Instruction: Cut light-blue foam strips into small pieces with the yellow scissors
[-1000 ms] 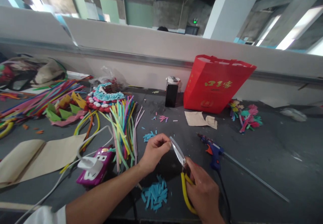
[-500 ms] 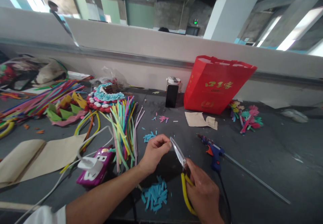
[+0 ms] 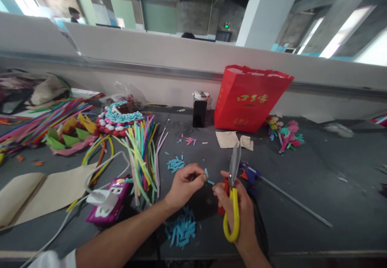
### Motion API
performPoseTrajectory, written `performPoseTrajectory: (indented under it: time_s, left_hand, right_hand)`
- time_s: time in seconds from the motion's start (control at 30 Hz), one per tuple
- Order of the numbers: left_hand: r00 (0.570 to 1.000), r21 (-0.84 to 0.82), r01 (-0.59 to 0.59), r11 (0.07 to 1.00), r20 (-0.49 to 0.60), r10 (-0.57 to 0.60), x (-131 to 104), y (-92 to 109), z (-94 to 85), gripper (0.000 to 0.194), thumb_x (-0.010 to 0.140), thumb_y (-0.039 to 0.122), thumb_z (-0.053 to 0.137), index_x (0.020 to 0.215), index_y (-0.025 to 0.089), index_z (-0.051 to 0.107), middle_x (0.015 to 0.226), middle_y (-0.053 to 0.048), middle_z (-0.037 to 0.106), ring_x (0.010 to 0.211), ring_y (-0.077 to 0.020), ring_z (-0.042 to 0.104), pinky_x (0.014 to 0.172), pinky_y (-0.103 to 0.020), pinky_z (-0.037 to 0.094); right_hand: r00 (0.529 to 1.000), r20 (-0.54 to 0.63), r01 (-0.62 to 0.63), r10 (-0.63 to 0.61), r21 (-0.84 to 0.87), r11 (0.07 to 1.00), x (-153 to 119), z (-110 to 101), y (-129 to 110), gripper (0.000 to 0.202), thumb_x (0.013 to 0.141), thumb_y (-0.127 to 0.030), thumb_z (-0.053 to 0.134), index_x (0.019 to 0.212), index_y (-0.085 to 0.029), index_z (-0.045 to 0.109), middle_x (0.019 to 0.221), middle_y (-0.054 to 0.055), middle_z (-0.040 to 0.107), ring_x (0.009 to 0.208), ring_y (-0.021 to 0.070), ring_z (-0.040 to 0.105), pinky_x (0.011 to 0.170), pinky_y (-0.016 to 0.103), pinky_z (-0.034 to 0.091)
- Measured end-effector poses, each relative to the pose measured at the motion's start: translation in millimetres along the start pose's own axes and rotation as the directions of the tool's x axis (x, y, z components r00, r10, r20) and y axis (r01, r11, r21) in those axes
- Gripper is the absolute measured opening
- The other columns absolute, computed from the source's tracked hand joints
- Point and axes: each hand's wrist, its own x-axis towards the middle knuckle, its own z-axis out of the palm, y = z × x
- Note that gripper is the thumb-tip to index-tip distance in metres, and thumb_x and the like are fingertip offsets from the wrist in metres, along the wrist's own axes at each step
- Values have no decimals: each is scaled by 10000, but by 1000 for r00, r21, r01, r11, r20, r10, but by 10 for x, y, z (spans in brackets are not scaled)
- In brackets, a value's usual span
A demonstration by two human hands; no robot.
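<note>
My left hand (image 3: 185, 185) pinches a small light-blue piece of pipe cleaner (image 3: 206, 173) whose end pokes out past the fingertips. Scissors (image 3: 235, 163) with yellow and red handles rest in my right hand (image 3: 243, 215), their blades pointing up and away. Another short blue piece (image 3: 211, 182) shows at the right thumb tip; whether that thumb holds it I cannot tell. Below my left wrist lies a heap of cut blue pieces (image 3: 181, 227). A smaller blue pile (image 3: 175, 164) sits just beyond the left hand.
Right of the scissors lies a blue glue gun (image 3: 250, 175) with a long glue stick. A red bag (image 3: 250, 98) and a bottle (image 3: 200, 111) stand at the back. Pipe cleaners (image 3: 143, 155), a purple power strip (image 3: 111, 199) and an open notebook (image 3: 54, 191) are on the left.
The scissors have come away from my left fingertips and now point upward, with my right hand turned and its thumb reaching toward the left hand. The view has shifted slightly.
</note>
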Motion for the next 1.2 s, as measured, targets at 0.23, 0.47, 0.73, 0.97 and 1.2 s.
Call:
performPoseTrajectory:
  time_s: [0.23, 0.47, 0.73, 0.97, 1.2]
  left_hand:
    - [966, 189, -253, 949, 96, 239, -33, 64, 35, 122, 814, 140, 620, 711, 146, 684, 621, -10, 587, 588, -103, 512, 570, -218, 392]
    - [888, 324, -458, 827, 193, 417, -13, 116, 9, 101, 814, 99, 607, 776, 148, 687, 604, -13, 589, 560, -101, 522, 530, -199, 399]
    - [828, 323, -557, 765, 287, 482, -14, 92, 11, 154, 822, 91, 595, 934, 151, 680, 673, -38, 637, 620, -127, 560, 592, -237, 436]
    - [959, 166, -205, 965, 233, 164, -34, 91, 26, 145, 868, 221, 613, 896, 159, 741, 739, -59, 664, 708, -143, 602, 683, -259, 478]
    - [977, -92, 40, 995, 212, -19, -24, 35, 25, 148, 808, 291, 697, 849, 161, 755, 765, -38, 620, 706, -133, 601, 664, -249, 472]
  right_hand:
    - [985, 94, -166, 144, 306, 938, 40, 123, -48, 555, 717, -447, 760, 1170, -205, 550, 794, -4, 673, 552, 115, 579, 506, 221, 492]
    - [977, 153, -207, 148, 509, 836, 43, 179, -19, 484, 760, -379, 752, 1164, -226, 533, 649, -59, 586, 484, 93, 521, 425, 190, 436]
    - [967, 173, -254, 186, 664, 703, 101, 166, 123, 415, 731, -279, 778, 1082, -255, 558, 643, -77, 569, 480, 66, 491, 437, 168, 422]
    - [914, 301, -405, 273, 734, 546, 112, 181, 47, 417, 661, -260, 765, 1025, -246, 562, 684, -67, 555, 529, 76, 482, 434, 165, 387]
    - [903, 350, -427, 250, 656, 622, 113, 145, 40, 374, 693, -309, 744, 1015, -243, 566, 719, -51, 557, 534, 75, 481, 443, 177, 390]
